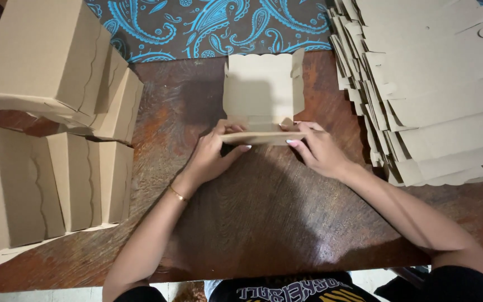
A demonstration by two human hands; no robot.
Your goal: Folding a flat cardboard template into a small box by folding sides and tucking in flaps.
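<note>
Seen from above, the near wall of a half-folded cardboard box [263, 92] hides the fingertips behind it. The left hand [211, 156] and right hand [320, 151] both pinch that front flap at the middle of a worn, dark wooden table [269, 218]. Finished boxes [40, 61] — matte brown, apparently closed — run off the left edge; flat blanks [437, 95] fan out at right.

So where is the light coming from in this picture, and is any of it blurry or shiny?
Head view: the arms throw dark shadows onto the wooden table toward the person, so the light seems to come from the far side; a dull sheen shows on the wood left of the half-folded box; the left hand, right hand and stack of flat cardboard look reasonably sharp.
</note>
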